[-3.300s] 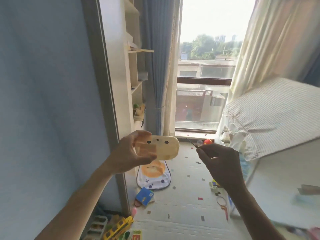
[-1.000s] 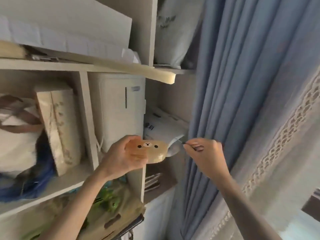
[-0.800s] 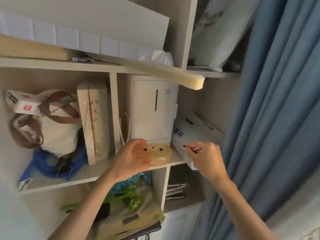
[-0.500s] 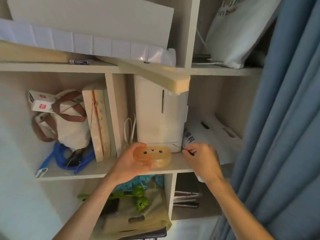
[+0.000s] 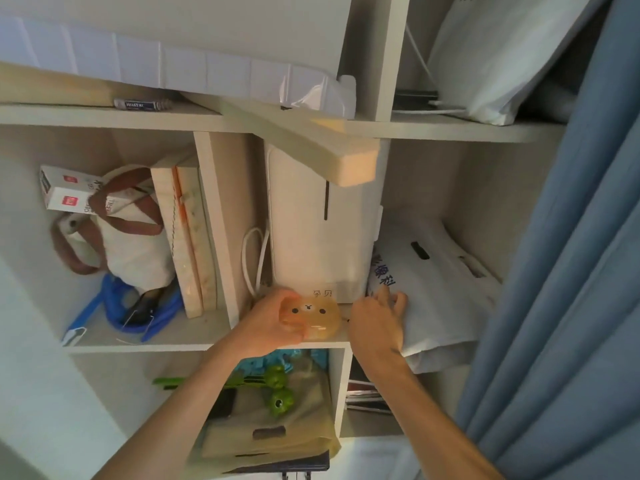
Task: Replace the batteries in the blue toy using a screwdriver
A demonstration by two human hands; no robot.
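My left hand (image 5: 266, 327) grips a tan, rounded case with a bear face (image 5: 311, 318) and holds it on the front of a shelf board (image 5: 166, 336). My right hand (image 5: 375, 323) lies palm down just right of the case, its fingers stretched onto a white plastic bag (image 5: 436, 292). A small dark tip (image 5: 347, 320) pokes out at that hand's left edge. It may be the thin screwdriver, and the hand hides the rest. No blue toy shows in this view.
A white appliance (image 5: 311, 230) stands right behind the case, with a white cable (image 5: 251, 258) beside it. A tote bag (image 5: 128, 244), boxes and blue straps (image 5: 117, 306) fill the left compartment. Green toys (image 5: 277, 386) lie on the shelf below. A blue curtain (image 5: 571, 271) hangs at the right.
I have turned from the window to the shelf unit. My left hand has lowered the bear case onto the shelf. My right hand has moved right onto the white bag.
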